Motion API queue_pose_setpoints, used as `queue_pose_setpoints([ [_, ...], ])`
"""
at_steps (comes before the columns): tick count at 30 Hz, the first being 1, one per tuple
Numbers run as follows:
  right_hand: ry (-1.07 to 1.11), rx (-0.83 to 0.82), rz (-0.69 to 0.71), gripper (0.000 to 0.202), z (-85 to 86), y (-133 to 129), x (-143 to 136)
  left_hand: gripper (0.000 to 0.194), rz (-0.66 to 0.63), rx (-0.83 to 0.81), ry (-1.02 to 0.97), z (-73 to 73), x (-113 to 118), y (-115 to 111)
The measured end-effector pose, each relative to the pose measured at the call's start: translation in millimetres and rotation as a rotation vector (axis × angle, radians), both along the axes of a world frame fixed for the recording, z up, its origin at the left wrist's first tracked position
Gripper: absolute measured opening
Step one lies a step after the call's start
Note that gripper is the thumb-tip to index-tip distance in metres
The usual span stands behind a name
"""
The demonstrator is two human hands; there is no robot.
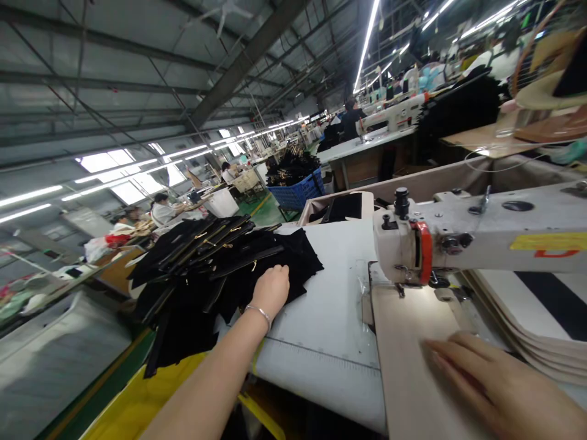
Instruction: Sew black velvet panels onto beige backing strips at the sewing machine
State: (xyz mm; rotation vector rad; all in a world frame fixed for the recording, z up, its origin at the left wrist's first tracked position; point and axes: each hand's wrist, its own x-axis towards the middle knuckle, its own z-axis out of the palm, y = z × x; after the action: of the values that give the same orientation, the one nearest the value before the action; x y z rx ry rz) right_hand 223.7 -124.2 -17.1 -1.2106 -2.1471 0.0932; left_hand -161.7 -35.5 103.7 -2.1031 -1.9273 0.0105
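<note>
My left hand (271,289), with a bracelet at the wrist, reaches onto a pile of black fabric pieces (238,263) with gold zipper pulls. Its fingers are curled at the pile's right edge, closed on the black fabric as far as can be seen. Lower right, my right hand (488,373) is slightly blurred, fingers stretched out over a beige panel (413,354) in front of the needle area. Above that panel stands the white sewing machine (486,226) with an orange-red part on its head.
A yellow bin (151,397) is below the pile. Stacked beige boards (527,330) lie right of the machine. Behind are a box with fabric (367,205), a blue crate (298,192), another sewing machine (394,116) and people at tables on the left.
</note>
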Motion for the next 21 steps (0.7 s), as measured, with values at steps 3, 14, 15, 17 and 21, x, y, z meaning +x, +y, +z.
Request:
queue_pose_setpoints([
  [3, -0.135, -0.038, 0.034, 0.031, 9.3, 17, -17, 0.022, 0.036, 0.030, 0.057, 15.2, -4, -2],
  [14, -0.266, 0.023, -0.044, 0.047, 0.6, 24, -21, 0.029, -0.346, 0.134, -0.030, 5.6, 10, -75],
  [15, -0.272, 0.030, -0.049, 0.047, 0.4, 24, -21, 0.027, -0.350, 0.207, -0.087, 6.7, 11, -78],
  [17, -0.286, 0.044, -0.055, 0.047, -0.7, 25, -21, 0.024, -0.344, 0.370, -0.179, 12.8, 18, -86],
  [21, -0.311, 0.044, -0.055, 0.049, -3.2, 24, -20, 0.021, -0.697, 0.230, -0.151, 10.3, 57, -112],
])
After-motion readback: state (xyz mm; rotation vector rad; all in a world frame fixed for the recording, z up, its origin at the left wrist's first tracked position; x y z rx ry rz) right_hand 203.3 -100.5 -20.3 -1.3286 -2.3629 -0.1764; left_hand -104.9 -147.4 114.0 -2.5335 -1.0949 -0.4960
